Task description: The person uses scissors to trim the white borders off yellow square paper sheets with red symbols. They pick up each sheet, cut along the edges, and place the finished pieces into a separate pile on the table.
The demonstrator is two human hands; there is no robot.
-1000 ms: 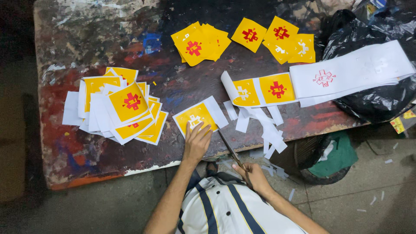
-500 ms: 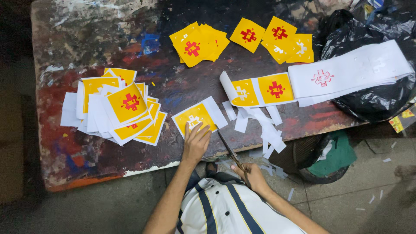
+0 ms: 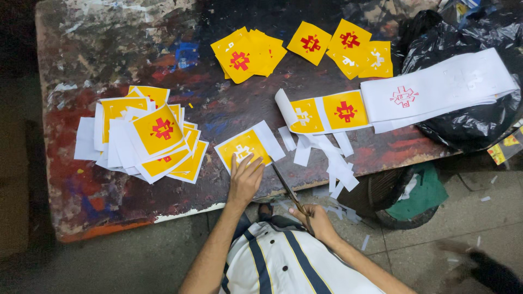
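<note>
The left hand (image 3: 245, 179) lies flat, fingers spread, on the near edge of a yellow sticker sheet (image 3: 246, 146) with white borders, pinning it to the paint-stained tabletop (image 3: 109, 49) close to its front edge. The right hand (image 3: 316, 218) is off the tabletop, just past that edge, curled around the handles of a pair of scissors (image 3: 287, 188); the blades point up and to the left toward the pinned sheet, and whether they are parted cannot be told. To the right of the sheet, white paper offcuts (image 3: 327, 158) lie scattered in narrow strips, some hanging over the edge. Beyond them a long white strip of printed labels (image 3: 392, 103) runs from a curled end near the middle of the tabletop out to the right, where it rests on a black plastic bag (image 3: 468, 125); two yellow squares with red and white marks show on it. At the left sits a loose pile of cut stickers (image 3: 147, 139), yellow squares with white margins, overlapping one another. At the far side lie two groups of trimmed yellow squares (image 3: 248, 51), one stacked near the middle, the other fanned further right. Below the tabletop on the right is a bin with a green cloth (image 3: 422, 193).
</note>
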